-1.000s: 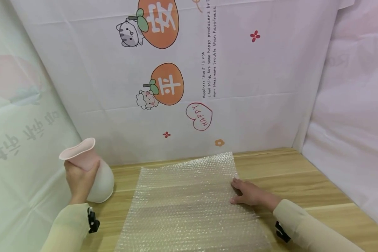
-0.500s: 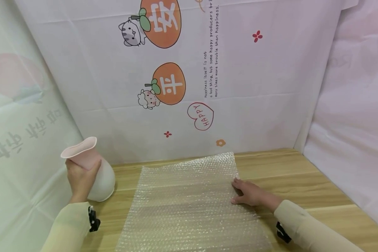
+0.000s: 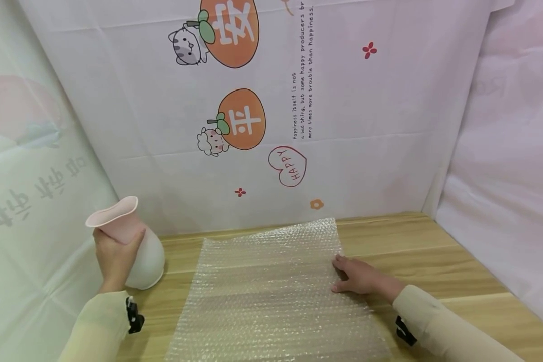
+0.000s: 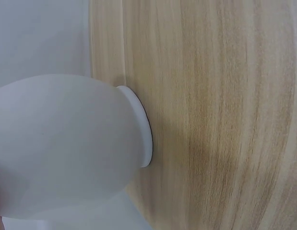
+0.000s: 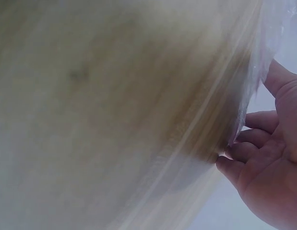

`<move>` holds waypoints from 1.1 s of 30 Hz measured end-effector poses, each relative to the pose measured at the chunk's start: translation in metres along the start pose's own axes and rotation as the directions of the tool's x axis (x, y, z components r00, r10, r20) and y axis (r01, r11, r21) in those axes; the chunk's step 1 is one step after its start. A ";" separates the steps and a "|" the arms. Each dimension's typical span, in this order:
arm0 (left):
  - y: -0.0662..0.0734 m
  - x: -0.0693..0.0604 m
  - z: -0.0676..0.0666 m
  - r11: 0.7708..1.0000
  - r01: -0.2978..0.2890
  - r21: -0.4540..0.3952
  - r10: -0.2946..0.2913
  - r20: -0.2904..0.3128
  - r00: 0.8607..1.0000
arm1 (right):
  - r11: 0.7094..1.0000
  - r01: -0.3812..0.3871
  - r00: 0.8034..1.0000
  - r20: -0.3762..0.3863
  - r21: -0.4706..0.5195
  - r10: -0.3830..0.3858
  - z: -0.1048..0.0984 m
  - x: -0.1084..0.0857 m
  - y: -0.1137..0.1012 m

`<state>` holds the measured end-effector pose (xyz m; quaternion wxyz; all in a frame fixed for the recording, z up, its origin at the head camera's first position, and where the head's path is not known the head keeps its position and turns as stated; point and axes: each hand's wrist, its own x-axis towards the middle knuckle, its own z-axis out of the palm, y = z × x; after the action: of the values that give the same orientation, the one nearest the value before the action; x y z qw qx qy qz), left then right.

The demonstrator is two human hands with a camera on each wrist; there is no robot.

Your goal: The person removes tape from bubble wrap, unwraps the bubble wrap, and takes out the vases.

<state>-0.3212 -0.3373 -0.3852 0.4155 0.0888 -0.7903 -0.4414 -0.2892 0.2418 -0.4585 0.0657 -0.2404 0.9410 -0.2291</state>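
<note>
A vase (image 3: 146, 261), white below and fading to pink at its wavy rim, is at the left of the head view, tilted slightly. My left hand (image 3: 116, 256) grips its neck, thumb on the near side. In the left wrist view the vase's base (image 4: 138, 127) is on or just at the tabletop; contact is unclear. A clear sheet of bubble wrap (image 3: 271, 296) lies spread in the middle. At its right edge my right hand (image 3: 359, 276) touches the wrap, thumb and fingers apart. The right wrist view shows bent fingers (image 5: 251, 139) against the wrap's edge.
The wood-grain table (image 3: 443, 271) extends right of the wrap and ends at a white printed cloth (image 3: 366, 166) behind. More cloth (image 3: 502, 176) hangs at the right, and a pale sheet (image 3: 36, 201) at the left stands close to the vase.
</note>
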 end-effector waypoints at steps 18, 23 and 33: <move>0.003 -0.003 0.000 1.000 0.018 -0.025 -0.018 -0.009 1.000 | 0.999 -0.012 1.000 0.011 -0.034 0.012 -0.001 0.001 -0.003; 0.005 -0.004 -0.001 0.999 0.016 -0.037 -0.016 -0.005 1.000 | 0.999 -0.022 1.000 0.003 -0.039 0.022 -0.001 0.000 -0.004; 0.008 -0.008 -0.007 0.996 0.023 -0.088 -0.023 -0.006 1.000 | 0.999 -0.022 1.000 -0.002 -0.049 0.022 0.000 0.001 -0.003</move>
<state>-0.3088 -0.3327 -0.3820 0.4165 0.0810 -0.7676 -0.4803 -0.2887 0.2385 -0.4572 0.0615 -0.2313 0.9490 -0.2053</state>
